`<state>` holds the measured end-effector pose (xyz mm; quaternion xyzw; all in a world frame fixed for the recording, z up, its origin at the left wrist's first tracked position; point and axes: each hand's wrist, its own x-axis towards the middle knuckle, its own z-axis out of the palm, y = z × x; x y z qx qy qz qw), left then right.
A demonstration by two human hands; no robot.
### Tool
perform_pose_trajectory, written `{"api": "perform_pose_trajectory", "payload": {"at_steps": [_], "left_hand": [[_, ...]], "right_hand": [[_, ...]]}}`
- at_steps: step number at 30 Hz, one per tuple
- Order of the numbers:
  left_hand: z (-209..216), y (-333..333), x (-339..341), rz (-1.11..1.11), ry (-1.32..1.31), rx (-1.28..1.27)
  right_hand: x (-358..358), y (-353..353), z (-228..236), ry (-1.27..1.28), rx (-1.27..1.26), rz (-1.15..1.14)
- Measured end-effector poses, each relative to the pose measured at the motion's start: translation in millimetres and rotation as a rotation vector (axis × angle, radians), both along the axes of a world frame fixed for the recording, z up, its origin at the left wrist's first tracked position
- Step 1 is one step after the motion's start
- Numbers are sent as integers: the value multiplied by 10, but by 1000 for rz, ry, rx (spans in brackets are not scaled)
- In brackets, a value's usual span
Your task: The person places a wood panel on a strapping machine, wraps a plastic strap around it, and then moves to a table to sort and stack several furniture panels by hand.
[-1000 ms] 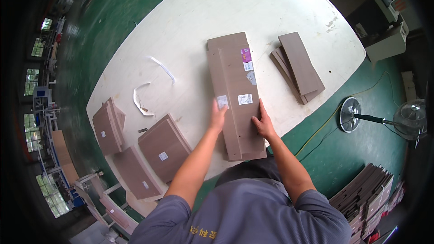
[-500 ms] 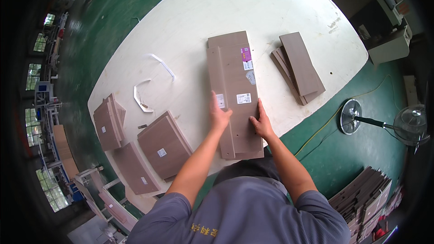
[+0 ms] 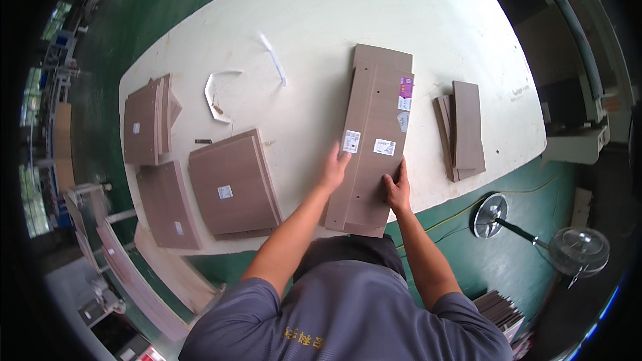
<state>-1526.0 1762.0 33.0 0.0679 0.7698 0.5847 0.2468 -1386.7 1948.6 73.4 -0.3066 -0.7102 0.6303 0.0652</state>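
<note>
A stack of long brown boards [image 3: 376, 110] lies lengthwise in front of me, its near end at the table's front edge. White labels and a purple sticker [image 3: 405, 87] are on its upper faces. My left hand [image 3: 334, 168] grips the left long edge, thumb beside a white label [image 3: 352, 142]. On the opposite edge my right hand [image 3: 398, 191] is closed, with its thumb on the top face and the other fingers along the side. The undersides of the boards are hidden.
Shorter brown panels [image 3: 234, 180] lie in piles at the left of the white table [image 3: 301, 13], near white strips [image 3: 221, 97] and a small dark piece [image 3: 203, 141]. More boards [image 3: 467, 127] lie at the right. A fan [image 3: 491, 216] stands on the green floor.
The view has turned, so the whole table appears shifted. My left hand has moved out to the left edge, uncovering the label there. My right hand still holds the right edge.
</note>
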Motion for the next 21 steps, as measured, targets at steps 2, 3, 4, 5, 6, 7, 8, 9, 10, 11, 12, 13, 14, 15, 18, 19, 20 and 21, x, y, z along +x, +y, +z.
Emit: {"api": "perform_pose_trajectory", "payload": {"at_steps": [2,3,4,5,6,7,8,9,10,11,12,13,14,15,18,19,20,21], "left_hand": [[-69,45,53,54,-20,154],[-10,88,79,77,-31,227],[207,150,66,91,-58,208],[125,123,62,96,-42,232],[-3,95,44,99,-23,256],[-123,58,63,100,-4,280],[28,50,71,89,31,80],[-48,50,76,87,64,53],[-108,59,62,85,97,26],[-150,68,62,87,133,1],[-25,80,47,76,113,-47],[105,84,34,56,98,-82],[273,81,13,34,82,-117],[302,56,4,23,65,-151],[63,27,22,76,99,-13],[-73,8,60,110,120,50],[-163,-2,120,141,137,64],[-264,-8,119,220,29,200]], "right_hand": [[10,40,-91,19,37,25],[24,64,-161,1,0,28],[53,56,-160,-5,-6,8],[25,32,-80,-4,-4,23],[8,21,-67,-22,-19,46],[-7,20,-52,-41,-33,67],[-19,28,-58,-58,-46,79],[-30,20,-68,-70,-60,70],[-41,7,-79,-82,-74,61],[-61,1,-51,-91,-83,56],[-71,1,-43,-93,-111,46],[-72,-3,-27,-95,-138,36],[-68,-12,-1,-97,-165,24],[-67,-14,-5,-88,-176,28],[-105,-45,67,-33,-221,61],[-128,-66,110,-30,-267,68],[-111,-74,168,-41,-257,89],[-116,-82,195,-53,-247,109]]}}
